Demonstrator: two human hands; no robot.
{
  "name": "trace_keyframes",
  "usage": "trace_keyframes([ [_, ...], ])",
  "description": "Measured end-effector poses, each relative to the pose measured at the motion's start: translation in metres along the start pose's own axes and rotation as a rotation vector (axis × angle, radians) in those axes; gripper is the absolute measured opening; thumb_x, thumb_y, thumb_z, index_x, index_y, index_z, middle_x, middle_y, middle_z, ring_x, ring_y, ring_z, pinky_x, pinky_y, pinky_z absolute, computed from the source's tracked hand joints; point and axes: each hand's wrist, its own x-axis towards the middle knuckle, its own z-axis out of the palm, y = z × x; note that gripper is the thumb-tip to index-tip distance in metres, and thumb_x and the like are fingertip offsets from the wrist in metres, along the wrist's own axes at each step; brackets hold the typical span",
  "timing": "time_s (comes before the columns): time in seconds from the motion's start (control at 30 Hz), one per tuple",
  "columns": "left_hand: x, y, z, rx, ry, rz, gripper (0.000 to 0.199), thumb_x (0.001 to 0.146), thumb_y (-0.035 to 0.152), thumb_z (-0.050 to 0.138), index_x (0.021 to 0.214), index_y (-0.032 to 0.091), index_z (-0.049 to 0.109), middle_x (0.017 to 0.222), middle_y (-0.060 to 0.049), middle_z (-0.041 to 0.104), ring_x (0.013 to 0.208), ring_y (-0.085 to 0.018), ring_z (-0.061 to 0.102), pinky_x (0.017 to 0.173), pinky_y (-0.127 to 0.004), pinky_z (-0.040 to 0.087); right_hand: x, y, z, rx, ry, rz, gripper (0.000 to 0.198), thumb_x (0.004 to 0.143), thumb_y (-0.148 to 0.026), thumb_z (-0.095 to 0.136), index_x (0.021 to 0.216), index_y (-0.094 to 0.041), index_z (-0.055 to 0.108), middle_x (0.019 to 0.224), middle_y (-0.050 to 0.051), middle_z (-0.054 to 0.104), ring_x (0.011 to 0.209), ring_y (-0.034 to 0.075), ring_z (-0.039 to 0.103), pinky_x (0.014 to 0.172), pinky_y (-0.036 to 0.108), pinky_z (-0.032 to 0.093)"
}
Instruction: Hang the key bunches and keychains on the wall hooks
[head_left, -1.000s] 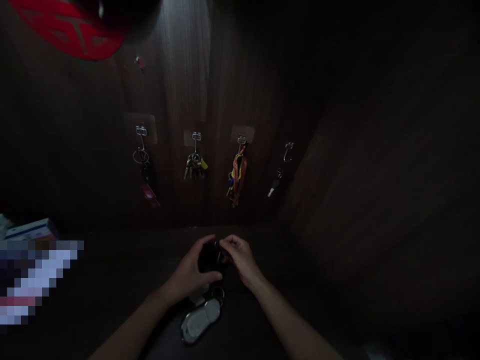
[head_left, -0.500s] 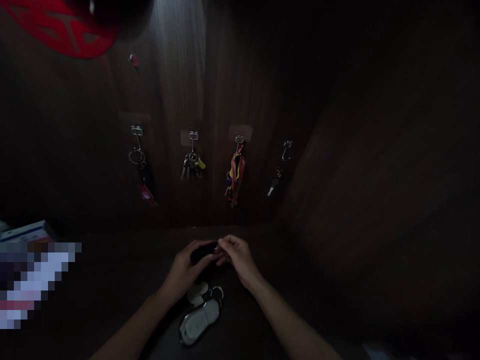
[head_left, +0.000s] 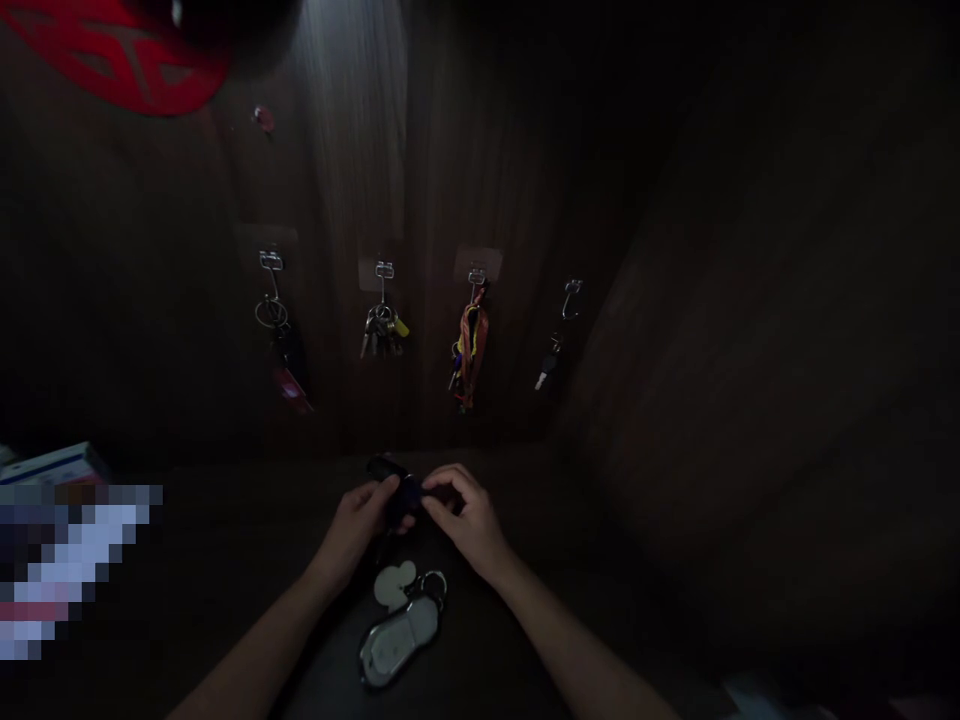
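My left hand [head_left: 356,525] is closed around a black key fob [head_left: 388,470], its thumb on top; the fob's details are lost in the dark. A small glint of metal shows near its middle. From the other side, my right hand [head_left: 461,510] pinches the bluish-dark right end of the same bunch between thumb and fingers. Just below both hands, a grey car key [head_left: 397,642] in a clear-edged case lies on the dark surface. Attached to it are a metal ring [head_left: 435,584] and a pale rounded tag [head_left: 394,584].
On the dark wood wall hang a ring with a red tag [head_left: 291,388], a key bunch [head_left: 384,330], a lanyard with keys [head_left: 470,345], and a single key [head_left: 547,370] below the right hook [head_left: 572,298]. A box [head_left: 60,463] stands at left. A red ornament [head_left: 150,70] is above.
The black fob has turned and now sticks out beyond my left thumb. My left hand has shifted slightly left, uncovering more of the pale tag. My right fingers keep pinching.
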Motion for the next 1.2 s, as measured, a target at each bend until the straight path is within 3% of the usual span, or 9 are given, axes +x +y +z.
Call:
trace_keyframes([
  [0.17,0.0004,-0.0013,0.0008,0.049,-0.078,-0.039,0.039,0.07,0.053,0.06,0.068,0.014,0.063,0.053,0.001,0.061,0.046,-0.012,0.056,0.048,-0.021,0.043,0.0,0.0024,-0.0004,-0.06,-0.036,-0.043,0.019,0.077,-0.019,0.056,0.094,-0.023,0.064,0.094,0.004,0.062,0.086,0.016,0.058,0.062,0.023,0.046],
  [0.33,-0.0004,0.001,0.0003,0.171,-0.106,-0.021,0.044,0.072,0.057,0.054,0.06,0.015,0.059,0.043,0.003,0.054,0.039,-0.01,0.048,0.042,-0.02,0.035,-0.0002,0.0069,0.0001,-0.075,-0.069,0.007,0.012,0.078,-0.023,0.056,0.085,-0.021,0.065,0.083,0.002,0.066,0.078,0.015,0.059,0.065,0.024,0.045],
  [0.5,-0.0012,0.0017,-0.0006,0.055,-0.057,-0.044,0.04,0.072,0.055,0.056,0.063,0.017,0.056,0.052,0.005,0.054,0.045,-0.01,0.05,0.044,-0.02,0.038,-0.0005,0.0049,0.0004,-0.049,-0.058,0.084,0.009,0.078,-0.026,0.056,0.08,-0.02,0.062,0.073,-0.001,0.063,0.068,0.013,0.056,0.059,0.022,0.042],
  [0.63,0.0002,0.0003,-0.0018,-0.038,-0.128,-0.06,0.032,0.071,0.048,0.062,0.073,0.016,0.06,0.063,0.002,0.058,0.052,-0.011,0.054,0.047,-0.021,0.041,0.0004,0.0036,-0.0007,-0.005,-0.05,0.115,0.008,0.078,-0.026,0.055,0.078,-0.02,0.06,0.07,-0.001,0.06,0.065,0.012,0.054,0.056,0.022,0.04],
  [0.9,-0.0012,0.0012,-0.0014,-0.066,-0.214,-0.001,0.022,0.074,0.038,0.062,0.074,0.016,0.061,0.067,0.002,0.053,0.06,-0.01,0.05,0.055,-0.019,0.041,-0.0003,0.0075,0.0008,0.015,-0.02,0.119,0.01,0.077,-0.024,0.055,0.085,-0.021,0.06,0.074,-0.001,0.06,0.065,0.012,0.053,0.054,0.021,0.041],
  [1.03,-0.0025,0.0021,-0.0013,0.002,-0.225,0.024,0.021,0.076,0.038,0.06,0.074,0.017,0.06,0.067,0.003,0.052,0.06,-0.01,0.049,0.054,-0.019,0.04,-0.0018,0.0027,-0.0016,-0.056,-0.043,-0.019,0.031,0.078,-0.018,0.054,0.107,-0.026,0.058,0.093,0.002,0.059,0.074,0.013,0.055,0.063,0.024,0.045],
  [1.2,-0.0015,0.0031,-0.0015,0.115,-0.192,0.072,0.024,0.074,0.04,0.061,0.065,0.017,0.058,0.06,0.005,0.05,0.055,-0.009,0.046,0.053,-0.019,0.039,-0.0033,-0.0013,-0.0069,-0.2,-0.139,-0.215,0.033,0.083,-0.013,0.048,0.109,-0.029,0.061,0.095,0.004,0.056,0.092,0.015,0.055,0.082,0.029,0.045],
])
